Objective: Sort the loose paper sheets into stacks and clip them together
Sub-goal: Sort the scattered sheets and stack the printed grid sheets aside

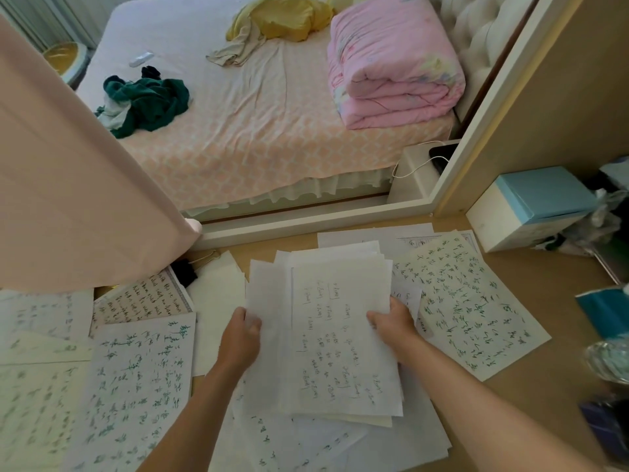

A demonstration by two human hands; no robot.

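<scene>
Lying over the tan desk [531, 386] are paper sheets [136, 386]. One bed [255, 131] behind has one pink quilt [394, 63]. The left hand [240, 335] and right hand [394, 323] both have a grip on one stack [340, 335].

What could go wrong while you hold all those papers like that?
The stack gripped by the left hand and right hand is fanned unevenly. Sheets might slip out onto the loose sheets below and get mixed up again. What looks like a binder clip lies far off by the curtain, among other papers. It could get buried, or reaching for it could leave only one hand on the stack.
</scene>
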